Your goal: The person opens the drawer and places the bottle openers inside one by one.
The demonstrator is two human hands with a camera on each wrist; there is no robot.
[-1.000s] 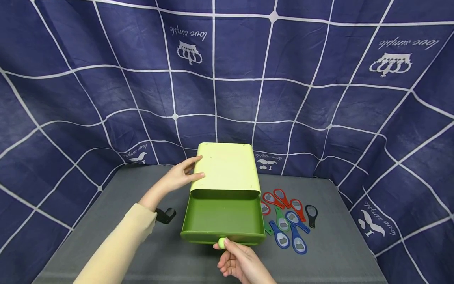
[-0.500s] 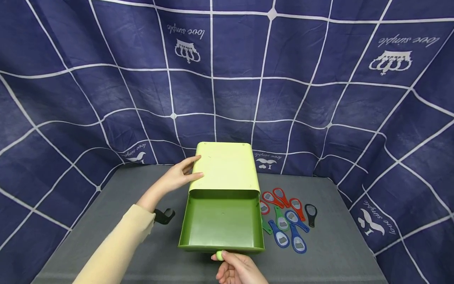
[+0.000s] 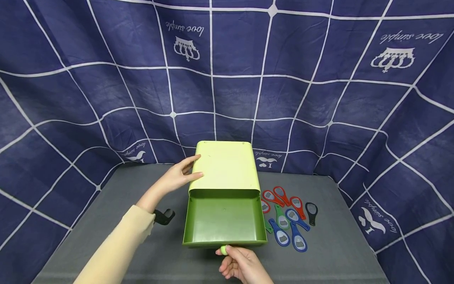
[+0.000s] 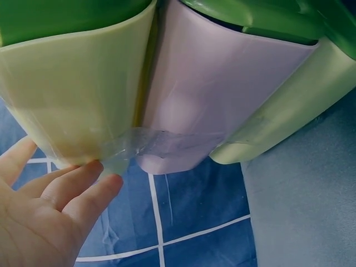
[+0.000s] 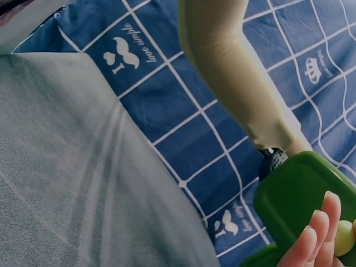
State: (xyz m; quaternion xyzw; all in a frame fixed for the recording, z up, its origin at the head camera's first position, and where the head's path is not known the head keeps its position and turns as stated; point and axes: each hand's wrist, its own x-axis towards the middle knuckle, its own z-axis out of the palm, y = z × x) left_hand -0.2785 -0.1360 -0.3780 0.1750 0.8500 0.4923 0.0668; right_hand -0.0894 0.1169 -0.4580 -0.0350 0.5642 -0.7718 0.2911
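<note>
A small storage drawer unit (image 3: 227,165) with a pale yellow-green top stands mid-table. Its green top drawer (image 3: 224,221) is pulled far out, and its inside is bare. My right hand (image 3: 244,263) pinches the round light green knob (image 3: 224,249) between thumb and index finger, the other fingers loosely bent. In the right wrist view the knob (image 5: 344,238) shows beside my fingertips against the drawer front (image 5: 295,194). My left hand (image 3: 176,176) rests spread on the unit's upper left edge. From the left wrist, its fingertips touch the rear of a pale green tier (image 4: 72,89).
Several bottle openers (image 3: 298,239) in red, green, blue and black lie on the grey table right of the unit. A pink tier (image 4: 200,94) sits below the top one, with clear tape (image 4: 167,143) across. A blue white-lined curtain (image 3: 234,94) hangs behind.
The drawer has come further out toward me with my right hand on its knob, then shifted slightly back and right. My left hand stays on the unit.
</note>
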